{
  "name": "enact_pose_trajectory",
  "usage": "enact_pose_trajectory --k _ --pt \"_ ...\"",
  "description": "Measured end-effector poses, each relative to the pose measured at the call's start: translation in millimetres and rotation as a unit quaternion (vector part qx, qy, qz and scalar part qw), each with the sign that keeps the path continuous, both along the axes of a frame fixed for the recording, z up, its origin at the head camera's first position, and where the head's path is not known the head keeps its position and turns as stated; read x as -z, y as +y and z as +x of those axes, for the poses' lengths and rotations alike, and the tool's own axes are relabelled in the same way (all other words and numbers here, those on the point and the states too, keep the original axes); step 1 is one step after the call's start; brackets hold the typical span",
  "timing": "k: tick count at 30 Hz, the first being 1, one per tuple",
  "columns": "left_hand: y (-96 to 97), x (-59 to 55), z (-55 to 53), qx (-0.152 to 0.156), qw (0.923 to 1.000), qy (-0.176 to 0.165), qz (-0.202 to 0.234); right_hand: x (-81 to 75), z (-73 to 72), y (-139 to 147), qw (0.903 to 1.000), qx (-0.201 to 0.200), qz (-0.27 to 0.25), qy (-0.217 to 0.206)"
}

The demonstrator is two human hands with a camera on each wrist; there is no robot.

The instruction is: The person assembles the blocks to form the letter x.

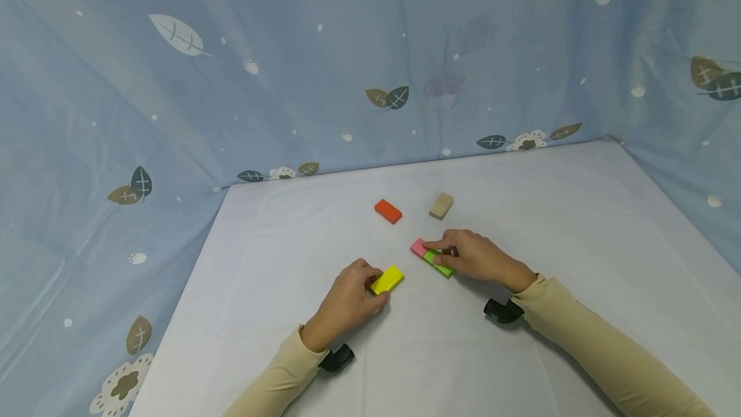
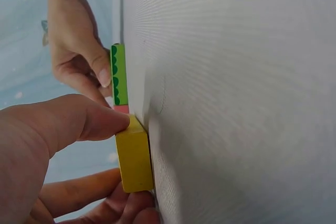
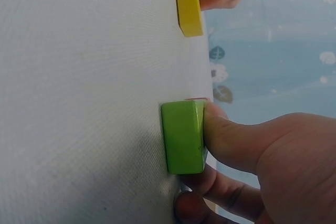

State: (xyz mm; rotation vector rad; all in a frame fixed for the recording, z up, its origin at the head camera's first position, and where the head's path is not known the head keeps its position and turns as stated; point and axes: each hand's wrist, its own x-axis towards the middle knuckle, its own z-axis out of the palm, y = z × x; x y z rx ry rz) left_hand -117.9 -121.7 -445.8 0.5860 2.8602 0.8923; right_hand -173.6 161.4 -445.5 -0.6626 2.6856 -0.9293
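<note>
In the head view my left hand [image 1: 349, 299] pinches a yellow block [image 1: 388, 280] between thumb and fingers, down at the white tabletop. The left wrist view has the thumb along one edge of the yellow block [image 2: 134, 156] and fingers at the opposite side. To the right, my right hand [image 1: 479, 256] grips a light green block [image 1: 446, 269], thumb on it and index fingertip by the seam with a pink block [image 1: 417, 248]. Green and pink lie end to end. Dark green scallops mark one side of the green block [image 2: 119, 74].
Farther back lie an orange-red block [image 1: 388, 211] and a plain wooden block [image 1: 442, 206], apart from each other. A blue cloth [image 1: 324, 56] with leaf prints rises behind and beside the white-covered table [image 1: 278, 243]. Black wrist cameras hang under both forearms.
</note>
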Motion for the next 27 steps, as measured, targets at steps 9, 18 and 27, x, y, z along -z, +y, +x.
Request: enact_pose_trajectory --k 9,18,27 --pt "-0.9 -0.7 -3.2 -0.007 0.9999 0.006 -0.008 1.3 0.3 -0.6 1.0000 0.000 0.002 0.001" --pt "-4.2 -0.8 -8.0 -0.021 0.9997 0.005 -0.014 1.4 0.6 1.2 0.9999 -0.006 -0.008 0.007" --pt "-6.4 -1.5 -11.4 -0.033 0.9994 0.004 -0.006 1.0 0.6 0.3 1.0000 0.000 -0.004 0.003"
